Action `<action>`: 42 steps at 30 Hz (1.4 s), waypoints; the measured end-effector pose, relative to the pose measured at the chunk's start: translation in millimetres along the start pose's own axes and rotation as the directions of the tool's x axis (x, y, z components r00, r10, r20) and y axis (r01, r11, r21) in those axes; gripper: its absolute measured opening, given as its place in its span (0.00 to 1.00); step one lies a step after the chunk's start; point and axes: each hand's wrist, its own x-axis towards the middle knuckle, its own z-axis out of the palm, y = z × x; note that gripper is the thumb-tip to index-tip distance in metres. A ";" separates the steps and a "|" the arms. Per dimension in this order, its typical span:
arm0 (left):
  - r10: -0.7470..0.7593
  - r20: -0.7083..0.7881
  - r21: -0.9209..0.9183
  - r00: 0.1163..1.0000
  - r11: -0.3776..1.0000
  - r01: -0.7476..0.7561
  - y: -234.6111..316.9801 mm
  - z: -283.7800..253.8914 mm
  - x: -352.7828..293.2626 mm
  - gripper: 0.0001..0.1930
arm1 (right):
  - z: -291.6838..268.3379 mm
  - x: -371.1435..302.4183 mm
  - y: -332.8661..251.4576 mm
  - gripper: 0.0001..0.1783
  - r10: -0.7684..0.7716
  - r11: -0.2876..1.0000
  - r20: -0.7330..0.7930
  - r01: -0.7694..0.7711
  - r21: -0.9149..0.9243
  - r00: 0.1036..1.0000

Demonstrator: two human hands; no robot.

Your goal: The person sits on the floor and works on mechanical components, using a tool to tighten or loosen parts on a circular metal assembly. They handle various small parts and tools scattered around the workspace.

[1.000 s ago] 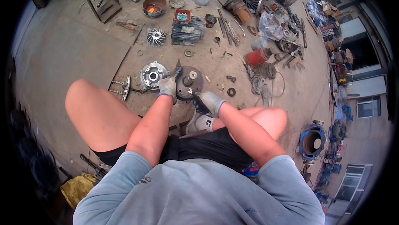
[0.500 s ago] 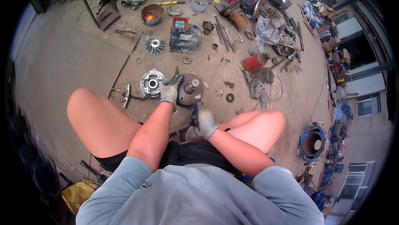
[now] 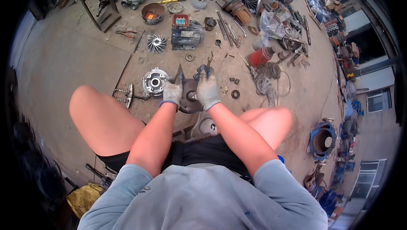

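A round, rust-brown metal flange with a central shaft point(image 3: 189, 103) rests on the floor between my bent knees, partly covered by my hands. My left hand point(image 3: 172, 91), in a pale glove with dark fingers, is closed at the flange's left edge. A dark pointed tool point(image 3: 179, 69) shows just beyond those fingers; whether the hand holds it is unclear. In the same kind of glove, my right hand point(image 3: 207, 91) is over the flange's right side, its fingers wrapped round a small tool with a forked tip point(image 3: 209, 61). Left of the flange lies a silvery end cover point(image 3: 154, 82).
Beyond my hands stand an electric motor point(image 3: 186, 37) and a finned fan wheel point(image 3: 157, 43). A gear puller point(image 3: 129, 96) lies near my left knee. To the right are a red bottle jack point(image 3: 260, 56), a rag point(image 3: 266, 86) and a black ring point(image 3: 235, 94).
My right hand has moved forward from near my lap to over the flange, now covering its right side. The left hand stays at the flange's left edge. The view has shifted slightly.
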 end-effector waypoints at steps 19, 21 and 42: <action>0.469 0.543 0.442 0.697 0.546 -0.712 8.9 -13.2 51.1 0.37 | -105.7 20.4 12.2 0.25 0.421 0.645 0.686 0.336 -0.687 0.593; 0.426 0.573 0.453 0.700 0.547 -0.704 12.5 -17.8 54.4 0.35 | -96.5 35.2 14.5 0.27 0.477 0.556 0.691 0.422 -0.716 0.543; 0.215 0.406 0.495 0.888 0.766 -0.411 -9.4 5.4 53.8 0.30 | -31.1 -36.9 65.4 0.18 0.433 0.799 0.051 -0.356 -0.484 0.900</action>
